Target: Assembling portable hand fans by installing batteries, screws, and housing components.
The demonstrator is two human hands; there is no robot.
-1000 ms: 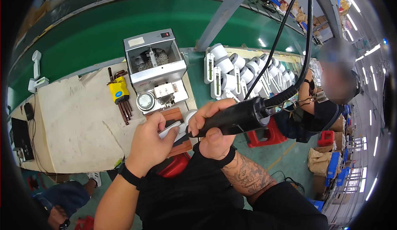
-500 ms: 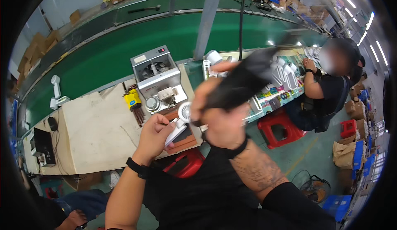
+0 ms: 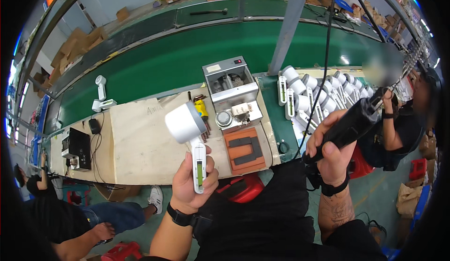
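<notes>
My left hand [image 3: 186, 183] is wrapped round the handle of a white handheld fan [image 3: 183, 122]. The fan stands upright above the bench, its drum-shaped head on top and a green strip showing in the handle. At the right, my right hand [image 3: 335, 160] grips a black electric screwdriver [image 3: 348, 128], which hangs from a coiled metal spring and trails a dark cable. Between the two hands lies an orange fixture block [image 3: 232, 149] with dark pads and no fan on it. Behind the block sits a grey screw feeder [image 3: 230, 83] with an open hopper.
Several white fans [image 3: 307, 92] stand crowded on the green bench at right. A yellow-handled tool [image 3: 201, 108] lies left of the feeder. Two more fans [image 3: 100, 87] rest at far left, near a black box [image 3: 77, 149]. Co-workers sit on both sides; a metal post [image 3: 287, 31] rises behind.
My left hand has lifted the fan off the orange block and moved it left, turning its head. My right hand has swung the electric screwdriver away to the right. The view has shifted too.
</notes>
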